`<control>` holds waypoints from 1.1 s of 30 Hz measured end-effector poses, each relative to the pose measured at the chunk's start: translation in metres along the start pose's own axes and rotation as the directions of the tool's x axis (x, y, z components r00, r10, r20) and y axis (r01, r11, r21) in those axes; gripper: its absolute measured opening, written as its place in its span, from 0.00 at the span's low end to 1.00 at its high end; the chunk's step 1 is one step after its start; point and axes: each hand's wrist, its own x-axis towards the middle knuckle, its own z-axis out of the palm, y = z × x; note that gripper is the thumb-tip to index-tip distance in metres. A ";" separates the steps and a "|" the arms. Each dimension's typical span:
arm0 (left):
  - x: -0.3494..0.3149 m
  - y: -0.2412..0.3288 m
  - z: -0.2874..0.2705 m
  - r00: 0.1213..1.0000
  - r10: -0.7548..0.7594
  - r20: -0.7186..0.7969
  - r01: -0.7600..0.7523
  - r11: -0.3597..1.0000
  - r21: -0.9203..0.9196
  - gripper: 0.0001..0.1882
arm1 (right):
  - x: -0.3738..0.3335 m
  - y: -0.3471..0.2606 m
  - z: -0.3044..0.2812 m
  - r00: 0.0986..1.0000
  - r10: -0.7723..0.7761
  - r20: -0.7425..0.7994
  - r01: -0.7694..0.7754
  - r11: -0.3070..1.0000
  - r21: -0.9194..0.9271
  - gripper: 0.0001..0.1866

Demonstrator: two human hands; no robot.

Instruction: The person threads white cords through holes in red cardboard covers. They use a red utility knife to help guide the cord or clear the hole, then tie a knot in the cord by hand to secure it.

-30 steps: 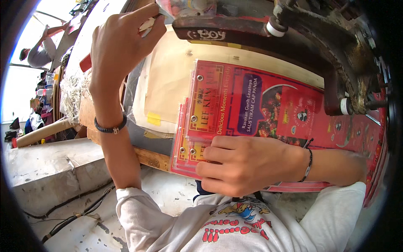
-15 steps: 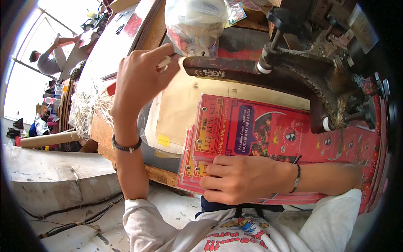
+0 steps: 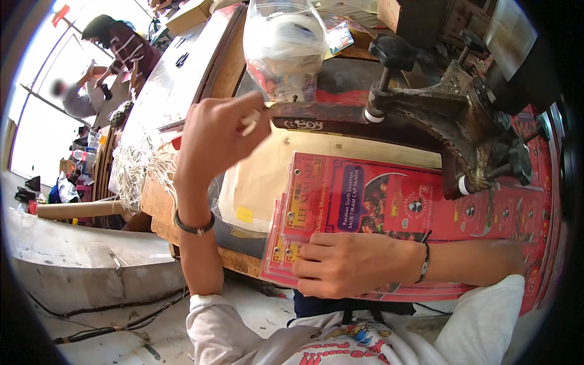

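My left hand is closed and raised beside the free end of a dark metal bar, part of a hole-punch or eyelet press. A small off-white thing, like a bit of cord, shows between its fingers; I cannot make out its exact kind. Bent at the fingers, my right hand grips the near left part of a stack of red printed sheets with metal eyelets near their left edge. The stack lies partly beneath the press, on a pale board.
A bundle of white cords hangs over the bench's left side. Beyond the bar stands a clear plastic bag with things inside. Black knobs jut from the press. Two people are at the far left; cables run along the floor.
My left hand has shifted slightly down and right in view, still closed. The right hand keeps its hold on the sheets. A second person has come into view at the far left.
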 end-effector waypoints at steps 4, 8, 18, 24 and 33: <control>0.003 -0.010 0.010 0.995 -0.085 -0.044 0.090 0.988 0.123 0.08 | 0.000 0.000 0.000 0.999 0.005 0.039 -0.005 1.000 0.003 0.05; 0.003 -0.005 0.003 0.979 -0.185 -0.088 0.193 0.976 0.100 0.07 | -0.002 0.001 0.002 1.000 0.010 0.000 -0.010 1.000 -0.002 0.05; 0.004 0.002 0.006 0.982 -0.175 -0.066 0.179 0.982 0.067 0.07 | -0.001 -0.001 0.001 1.000 0.008 0.006 -0.008 1.000 -0.002 0.05; 0.003 -0.003 0.003 0.985 -0.170 -0.033 0.173 0.967 0.184 0.07 | -0.002 0.001 0.000 1.000 0.012 0.011 -0.012 1.000 0.004 0.05; 0.005 -0.001 0.006 0.994 -0.104 -0.022 0.107 0.970 0.219 0.05 | -0.003 0.000 0.001 1.000 0.007 0.002 -0.007 0.999 0.037 0.05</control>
